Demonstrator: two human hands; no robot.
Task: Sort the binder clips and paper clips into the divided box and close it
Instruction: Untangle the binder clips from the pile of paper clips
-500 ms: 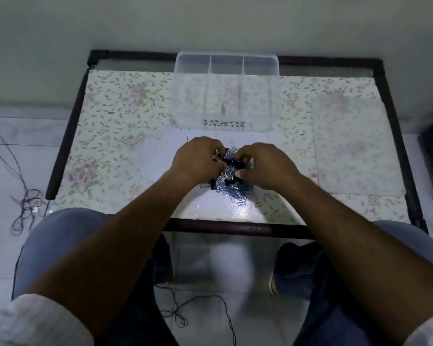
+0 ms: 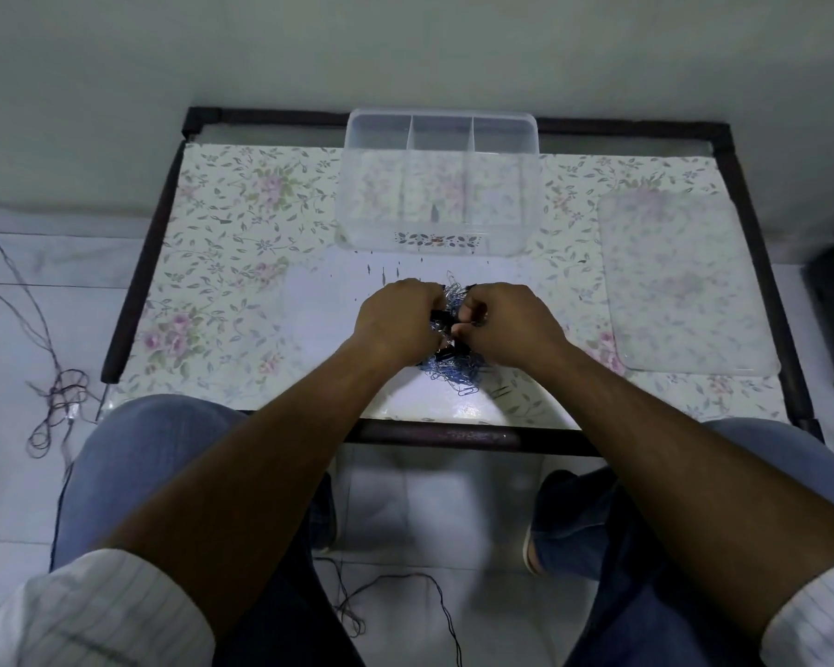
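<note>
Centre of frame: mixed pile of clips [image 2: 456, 363] on the floral table [image 2: 242, 243], paper clips and black binder clips tangled together; left hand [image 2: 396, 324] and right hand [image 2: 511, 324] both sit on the pile, knuckles up, fingers curled down into it; each seems to grip clips, the right pinching something small and dark near its thumb, likely a binder clip (which clip either hand has, I cannot tell, the fingers hide it); hands close together probably because the tangle needs pulling apart before anything can be sorted. Divided box [image 2: 441, 185] stands just above the pile in the upper centre, clear, open, its partitions showing; compartments look nearly bare, one small dark item inside, so sorting has hardly begun; placed directly beyond the hands, a short reach for drops. Lid [image 2: 684, 281] lies flat at right of frame, well apart from the pile, parked out of the way until closing. Loose wires [image 2: 49, 397] trail on the floor at left.
</note>
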